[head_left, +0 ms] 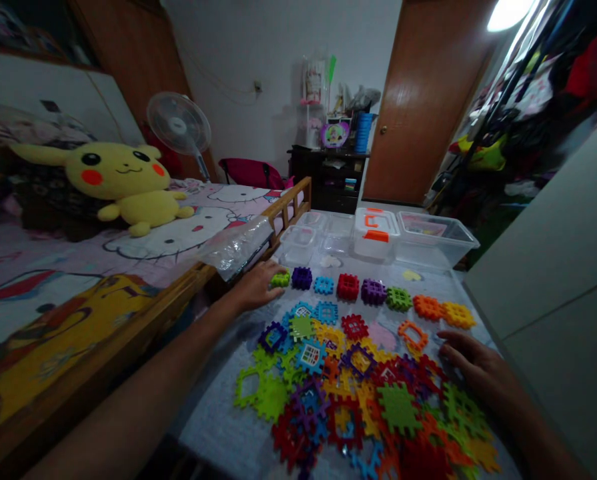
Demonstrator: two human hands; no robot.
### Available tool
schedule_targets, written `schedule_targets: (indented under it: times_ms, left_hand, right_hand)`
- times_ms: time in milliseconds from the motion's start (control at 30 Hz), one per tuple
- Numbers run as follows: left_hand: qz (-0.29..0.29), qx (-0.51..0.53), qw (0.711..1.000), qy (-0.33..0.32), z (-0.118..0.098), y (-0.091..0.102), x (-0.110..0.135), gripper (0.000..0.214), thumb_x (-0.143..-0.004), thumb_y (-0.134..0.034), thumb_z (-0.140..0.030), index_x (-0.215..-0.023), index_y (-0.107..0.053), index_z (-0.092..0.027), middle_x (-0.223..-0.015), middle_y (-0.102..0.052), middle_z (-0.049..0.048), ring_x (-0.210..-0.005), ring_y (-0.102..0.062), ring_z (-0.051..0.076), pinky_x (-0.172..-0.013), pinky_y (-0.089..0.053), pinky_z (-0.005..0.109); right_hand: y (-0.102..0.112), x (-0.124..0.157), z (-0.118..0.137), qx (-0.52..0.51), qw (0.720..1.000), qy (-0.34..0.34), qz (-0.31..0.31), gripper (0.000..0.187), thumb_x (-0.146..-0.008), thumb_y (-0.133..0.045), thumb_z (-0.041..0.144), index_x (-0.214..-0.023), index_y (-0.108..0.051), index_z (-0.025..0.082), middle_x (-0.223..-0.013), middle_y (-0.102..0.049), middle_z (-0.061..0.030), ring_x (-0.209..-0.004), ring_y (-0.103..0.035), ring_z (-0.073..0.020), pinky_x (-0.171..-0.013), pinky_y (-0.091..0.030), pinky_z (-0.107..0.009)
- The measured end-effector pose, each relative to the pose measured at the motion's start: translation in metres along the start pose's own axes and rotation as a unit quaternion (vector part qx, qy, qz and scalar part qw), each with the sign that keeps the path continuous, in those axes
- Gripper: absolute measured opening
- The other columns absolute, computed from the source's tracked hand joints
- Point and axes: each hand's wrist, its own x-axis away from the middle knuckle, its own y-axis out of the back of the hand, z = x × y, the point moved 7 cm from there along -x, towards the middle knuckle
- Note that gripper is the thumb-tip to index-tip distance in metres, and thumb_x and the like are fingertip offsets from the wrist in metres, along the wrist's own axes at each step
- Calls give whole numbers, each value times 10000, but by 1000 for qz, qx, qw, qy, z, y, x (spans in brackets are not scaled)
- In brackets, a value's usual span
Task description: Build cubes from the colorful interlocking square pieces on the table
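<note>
My left hand [262, 285] is at the left end of a row of toothed plastic building pieces, its fingers round a small lime-green stack [280, 279]. Along the row to the right stand a dark purple stack [302, 278], a light blue one [323, 285], a red one [348, 287], and further purple, green, orange and yellow ones. My right hand [471, 357] hovers or rests by the right side of a loose pile, fingers stretched out and holding nothing. An orange frame piece [412, 337] lies nearest its fingertips. The pile includes a flat green square [399, 408].
Behind the row are clear plastic containers [298, 245], a lidded box with orange clasps [377, 233] and an open clear bin [435, 240]. A wooden bed rail [193, 283] borders the left. A white cabinet [558, 267] stands close on the right.
</note>
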Motion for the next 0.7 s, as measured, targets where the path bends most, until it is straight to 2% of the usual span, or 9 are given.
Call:
schedule_targets:
  times_ms: [67,200,300,433,533,700]
  left_hand:
    - [26,30,999,-12,-19,-8,16,228,-845,-559,-239,-1060,-618,-191,-1144,-607,91,-1135,-549,242,-1042,-396,384]
    - [69,68,995,-11,-46,-24,37,227,-891,-493,-213,-1070,-630,-184,-1147,-603,96,-1132,-543,230,-1046,-397,373]
    - [91,76,993,-17,-61,-29,41,205,-890,-519,-238,-1050,-638,-186,-1132,-603,92,-1094,-548,228,-1022,-411,369]
    - [110,95,989,-36,-76,-30,42,149,-891,-518,-238,-921,-654,-185,-1027,-625,72,-1014,-570,209,-972,-429,333]
    - [110,118,987,-26,-74,-32,39,181,-903,-474,-210,-916,-654,-188,-988,-649,54,-974,-594,188,-939,-442,300]
    - [75,82,993,44,-55,-34,25,243,-873,-492,-160,-1060,-648,-158,-1105,-665,89,-1070,-597,218,-989,-427,332]
  right_hand:
    - [0,0,0,3,1000,-1,1,460,-660,-592,549,-932,-745,213,-943,-776,-82,-865,-723,-290,-710,-574,-315]
    - [0,0,0,8,1000,-2,4,477,-653,-585,559,-940,-746,214,-961,-774,-80,-906,-717,-294,-725,-571,-313]
    - [0,0,0,12,1000,1,-1,482,-659,-579,564,-944,-745,212,-959,-774,-81,-898,-717,-293,-722,-569,-317]
    - [1,0,3,11,1000,18,0,477,-671,-570,565,-942,-742,212,-953,-775,-83,-878,-720,-293,-714,-568,-324]
    - [2,0,6,14,1000,17,-2,486,-669,-557,567,-941,-741,208,-961,-774,-90,-878,-719,-296,-724,-570,-333]
    - [1,0,8,10,1000,13,2,482,-660,-561,566,-933,-740,211,-953,-776,-90,-862,-721,-296,-726,-572,-340]
